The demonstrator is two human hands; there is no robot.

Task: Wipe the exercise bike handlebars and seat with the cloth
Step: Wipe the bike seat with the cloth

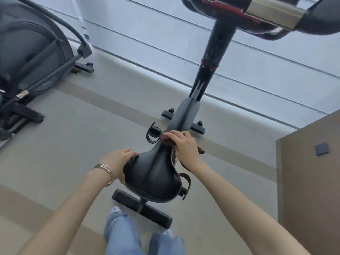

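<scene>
The exercise bike's black seat (153,178) is right below me, its narrow nose pointing away. My left hand (119,162) grips the seat's left edge, fingers curled over it. My right hand (184,146) presses a dark brown cloth (166,139) onto the seat's nose; most of the cloth is hidden under the hand, and a bit of it (201,150) sticks out to the right. The handlebars (272,13), black with a silver and red clamp, are at the top right on the black post (213,57).
Another grey exercise machine (31,57) stands at the left. A brown cabinet or wall panel (311,177) rises at the right. The bike's rear foot bar (142,207) and pedals (153,133) are near my legs. A window wall runs behind the bike.
</scene>
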